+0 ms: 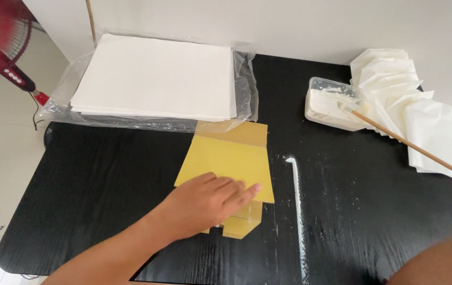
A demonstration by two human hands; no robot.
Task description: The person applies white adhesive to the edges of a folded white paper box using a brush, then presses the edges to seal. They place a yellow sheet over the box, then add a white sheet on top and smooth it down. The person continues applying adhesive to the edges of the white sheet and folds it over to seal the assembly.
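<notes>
left hand [207,203]: laid flat, fingers spread, on yellow folded paper [228,158] | bench [104,174] | right hand: grip cannot be told | crease best pressed evenly, edges aligned

flat yellow paper piece [229,157], table centre
</notes>
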